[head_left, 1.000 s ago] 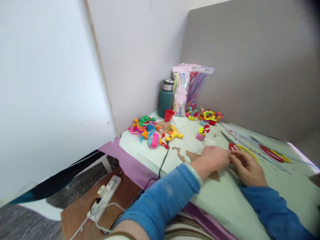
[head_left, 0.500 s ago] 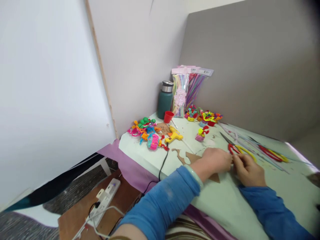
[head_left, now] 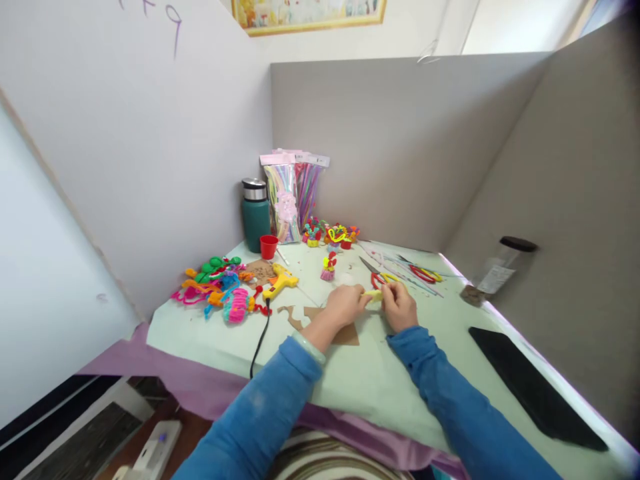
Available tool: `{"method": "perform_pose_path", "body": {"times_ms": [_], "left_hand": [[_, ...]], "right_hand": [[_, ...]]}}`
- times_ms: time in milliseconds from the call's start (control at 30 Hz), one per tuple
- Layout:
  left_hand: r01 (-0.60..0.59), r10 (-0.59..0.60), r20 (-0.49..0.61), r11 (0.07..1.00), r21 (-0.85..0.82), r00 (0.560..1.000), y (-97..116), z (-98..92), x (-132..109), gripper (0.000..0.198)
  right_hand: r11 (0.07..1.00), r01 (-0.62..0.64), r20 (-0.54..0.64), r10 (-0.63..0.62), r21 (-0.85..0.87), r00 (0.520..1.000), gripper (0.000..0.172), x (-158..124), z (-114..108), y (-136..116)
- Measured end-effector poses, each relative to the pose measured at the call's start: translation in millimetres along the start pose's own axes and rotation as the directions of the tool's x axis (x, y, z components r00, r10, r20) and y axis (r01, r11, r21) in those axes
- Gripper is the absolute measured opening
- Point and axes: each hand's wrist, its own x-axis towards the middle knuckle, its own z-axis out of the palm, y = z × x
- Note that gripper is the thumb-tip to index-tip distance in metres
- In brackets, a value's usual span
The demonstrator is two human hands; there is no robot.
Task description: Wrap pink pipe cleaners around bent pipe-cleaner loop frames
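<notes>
Above the table, a small pale yellow piece point(head_left: 373, 295), which looks like pipe cleaner, stretches between my two hands. My left hand point(head_left: 344, 305) pinches its left end, and my right hand point(head_left: 400, 308) has closed fingers on the right end. Just beyond my fingers lie scissors point(head_left: 371, 267) with red and yellow handles, blades pointing away to the left. Under my left wrist is a cut piece of brown cardboard point(head_left: 349, 335). A small pink figure point(head_left: 328, 268) with yellow and red parts on top stands behind my left hand.
A yellow glue gun point(head_left: 281, 281) with a black cord lies left, beside colourful pipe-cleaner pieces point(head_left: 237, 303). Behind are a red cup point(head_left: 269, 247), a green bottle point(head_left: 256, 220) and bagged pipe cleaners point(head_left: 285, 200). Right: more scissors point(head_left: 424, 273), a jar point(head_left: 500, 270), a black flat object point(head_left: 535, 387).
The view has swung to the right, bringing the jar and black flat object into sight. My hands have parted slightly, so the yellow piece now shows between them.
</notes>
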Motion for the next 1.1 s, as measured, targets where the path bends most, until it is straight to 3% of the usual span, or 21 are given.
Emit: {"method": "perform_pose_path", "body": {"times_ms": [133,200,433,533,667,833,967,1100], "left_hand": [[-0.01,0.01,-0.008,0.999,-0.048,1.0,-1.4,0.6,1.4,0.038],[-0.025,0.025,-0.009,0.997,-0.07,1.0,-2.3,1.0,1.9,0.039],[-0.026,0.036,0.043,0.978,-0.209,0.998,-4.5,6.2,8.2,0.041],[0.017,0.005,0.09,0.969,-0.245,0.996,-6.0,6.5,11.5,0.042],[-0.02,0.062,0.11,0.936,-0.35,0.992,-7.0,3.5,12.3,0.044],[0.066,0.04,0.269,0.925,-0.373,0.962,-4.0,1.1,13.4,0.038],[-0.017,0.063,0.173,0.967,-0.255,0.983,-2.1,4.5,16.8,0.034],[-0.022,0.051,0.116,0.972,-0.232,0.992,-3.1,6.2,17.2,0.035]], "right_hand": [[0.994,-0.009,0.188,-0.013,0.113,0.982,0.027,-1.3,-2.3,-3.1],[0.993,0.004,0.209,-0.029,0.12,0.978,0.028,-2.4,-1.7,-3.0],[0.992,-0.123,0.039,0.125,-0.038,0.991,0.036,-0.3,-2.3,10.3],[0.976,-0.212,0.009,0.212,-0.06,0.977,0.037,2.7,-6.3,9.1],[0.958,-0.283,-0.037,0.282,-0.05,0.959,0.035,6.0,-10.2,5.2],[0.947,-0.321,-0.134,0.317,-0.007,0.939,0.031,6.9,-10.4,9.1],[0.944,-0.329,-0.154,0.321,-0.027,0.935,0.032,6.3,-9.8,9.4],[0.937,-0.342,-0.169,0.326,-0.077,0.93,0.033,6.8,-8.9,8.1]]}}
